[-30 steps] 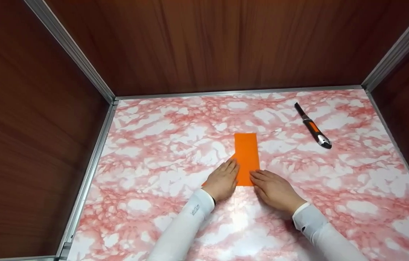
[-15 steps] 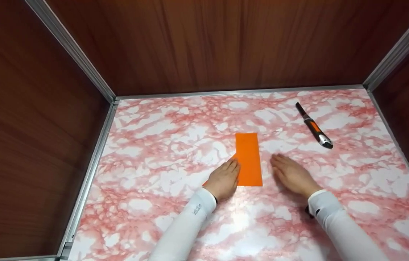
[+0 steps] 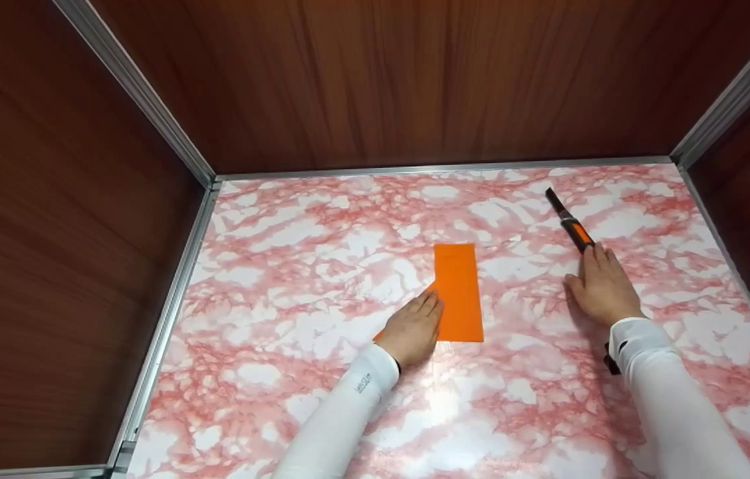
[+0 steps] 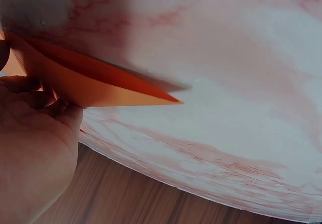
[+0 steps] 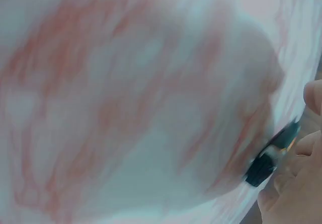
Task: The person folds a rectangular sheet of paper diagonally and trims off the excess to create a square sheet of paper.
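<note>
Both straight-fingered: left hand presses likely light, crease-prone paper; right hand, right of paper, partly covers cutter, best gripped mid-handle.

Head: high, facing forward and down across the table!
Left wrist: tight in beside the paper!
Right wrist: close, knife lower right!
Shared knife: head, right wrist!

Solid orange paper, black knife with orange inlay, red-and-white marbled bench, brown wood-grain panels, silver-grey frame, white sleeves
</note>
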Motion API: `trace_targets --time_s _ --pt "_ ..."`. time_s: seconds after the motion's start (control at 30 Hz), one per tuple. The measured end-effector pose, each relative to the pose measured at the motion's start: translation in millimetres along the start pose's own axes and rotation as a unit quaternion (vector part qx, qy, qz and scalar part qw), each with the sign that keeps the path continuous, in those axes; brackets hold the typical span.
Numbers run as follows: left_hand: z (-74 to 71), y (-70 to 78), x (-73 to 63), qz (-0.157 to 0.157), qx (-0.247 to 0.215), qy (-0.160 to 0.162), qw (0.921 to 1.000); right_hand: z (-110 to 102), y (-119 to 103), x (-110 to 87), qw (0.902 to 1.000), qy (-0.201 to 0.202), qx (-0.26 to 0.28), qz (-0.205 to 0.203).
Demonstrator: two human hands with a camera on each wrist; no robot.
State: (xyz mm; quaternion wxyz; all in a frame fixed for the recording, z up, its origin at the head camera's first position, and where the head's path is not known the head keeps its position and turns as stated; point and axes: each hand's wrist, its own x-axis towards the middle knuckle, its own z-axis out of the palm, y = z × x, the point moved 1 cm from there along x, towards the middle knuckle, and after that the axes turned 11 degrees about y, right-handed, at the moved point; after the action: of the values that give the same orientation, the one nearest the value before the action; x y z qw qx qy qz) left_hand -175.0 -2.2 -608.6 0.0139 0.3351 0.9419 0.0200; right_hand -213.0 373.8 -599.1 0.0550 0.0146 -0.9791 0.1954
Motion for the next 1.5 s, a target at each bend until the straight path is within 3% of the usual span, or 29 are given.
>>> trace_targets --time_s 0.2,0.33,0.77,0.93,1.5 --pt "0.0 0.7 1.1 -0.005 -0.013 -0.007 0.9999 -2.5 6.8 2.7 0.9979 -0.055 -0.007 0.034" --pt "0.4 0.4 0.9 -0.005 -0.012 -0.008 0.9999 -3.2 6.2 2.6 0.9975 -0.062 -0.011 0.034" --pt "0.9 -0.1 -2.3 -0.01 -0.014 -0.003 0.9998 6.3 -3.2 -17.5 0.9995 0.006 -0.019 -0.023" --pt "0.1 0.3 -2.3 -0.003 -0.01 0.011 0.9999 9.7 -13.5 -32.3 0.9995 0.01 -0.004 -0.028" --pt "1.5 -0.3 -1.9 -0.008 -0.019 0.003 0.9998 14.7 -53.6 -89.1 0.9938 0.056 -0.024 -0.093"
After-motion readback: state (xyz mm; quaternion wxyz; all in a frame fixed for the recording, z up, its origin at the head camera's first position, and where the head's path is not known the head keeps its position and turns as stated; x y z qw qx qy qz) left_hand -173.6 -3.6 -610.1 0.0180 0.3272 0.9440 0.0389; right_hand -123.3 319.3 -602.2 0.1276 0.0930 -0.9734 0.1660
